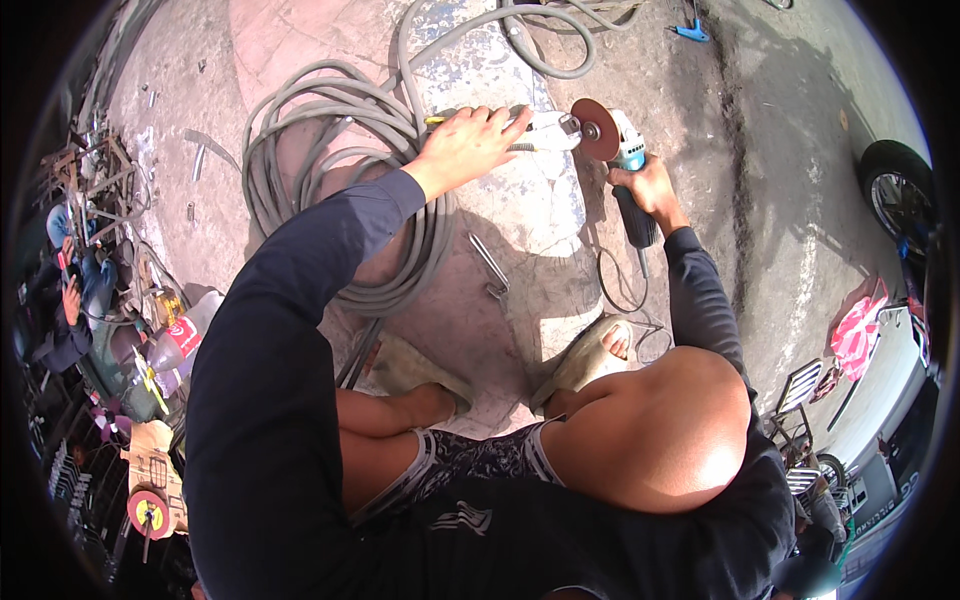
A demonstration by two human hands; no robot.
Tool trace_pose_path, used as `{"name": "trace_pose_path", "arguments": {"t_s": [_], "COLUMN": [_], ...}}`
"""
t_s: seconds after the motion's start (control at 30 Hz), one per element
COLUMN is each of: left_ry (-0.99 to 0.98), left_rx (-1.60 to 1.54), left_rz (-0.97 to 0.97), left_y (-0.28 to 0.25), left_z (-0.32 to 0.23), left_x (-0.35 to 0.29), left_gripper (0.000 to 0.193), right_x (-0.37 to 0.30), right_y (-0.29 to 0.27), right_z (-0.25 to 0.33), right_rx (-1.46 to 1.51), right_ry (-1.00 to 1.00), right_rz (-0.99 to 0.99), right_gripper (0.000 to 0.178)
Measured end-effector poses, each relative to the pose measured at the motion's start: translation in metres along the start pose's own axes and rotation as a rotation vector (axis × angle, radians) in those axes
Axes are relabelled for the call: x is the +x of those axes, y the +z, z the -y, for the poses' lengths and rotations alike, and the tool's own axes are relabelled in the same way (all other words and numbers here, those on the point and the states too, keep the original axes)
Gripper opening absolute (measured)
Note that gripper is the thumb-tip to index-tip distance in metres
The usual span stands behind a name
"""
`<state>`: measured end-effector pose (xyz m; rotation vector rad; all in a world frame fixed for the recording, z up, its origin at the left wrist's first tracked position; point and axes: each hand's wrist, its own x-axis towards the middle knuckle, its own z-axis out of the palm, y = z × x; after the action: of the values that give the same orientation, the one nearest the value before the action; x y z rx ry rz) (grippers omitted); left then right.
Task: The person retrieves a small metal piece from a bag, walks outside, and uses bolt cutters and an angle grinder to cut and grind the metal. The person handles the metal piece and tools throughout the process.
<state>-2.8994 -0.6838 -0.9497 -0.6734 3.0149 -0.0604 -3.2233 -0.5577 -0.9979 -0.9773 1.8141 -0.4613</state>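
My right hand [650, 190] is wrapped round an angle grinder [630, 155] with a teal body and black handle. Its reddish-brown disc [594, 132] faces a small metal end piece [571, 126], touching it or very near; I cannot tell which. My left hand [470, 145] grips a pale metal piece [550, 132] lying on the ground, fingers bent over it. A yellow part and a dark ribbed part show beside those fingers; the rest is hidden under the hand. A coil of thick grey cable [300, 130] lies under and beside my left forearm.
A metal tool [489, 264] lies between the coil and my sandalled feet. The grinder's thin cord [605, 285] loops near my right foot. A blue-handled tool [692, 33] lies far right. Scrap, bottles and another person [70, 300] are at left; a wheel [897, 190] stands at right.
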Motion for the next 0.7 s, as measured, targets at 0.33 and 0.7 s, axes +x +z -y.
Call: {"name": "trace_pose_path", "arguments": {"t_s": [0.33,0.7], "left_ry": [-0.021,-0.016], "left_rx": [0.003,-0.026], "left_rz": [-0.002,-0.02], "left_y": [0.004,0.006], "left_z": [0.0,0.001], "left_x": [0.0,-0.001], "left_gripper": [0.074,0.07], "right_x": [0.002,0.012], "right_y": [-0.003,-0.003], "right_z": [0.0,-0.002], "right_rx": [0.015,0.053], "right_ry": [0.042,0.031], "right_rz": [0.039,0.059], "right_gripper": [0.052,0.049]}}
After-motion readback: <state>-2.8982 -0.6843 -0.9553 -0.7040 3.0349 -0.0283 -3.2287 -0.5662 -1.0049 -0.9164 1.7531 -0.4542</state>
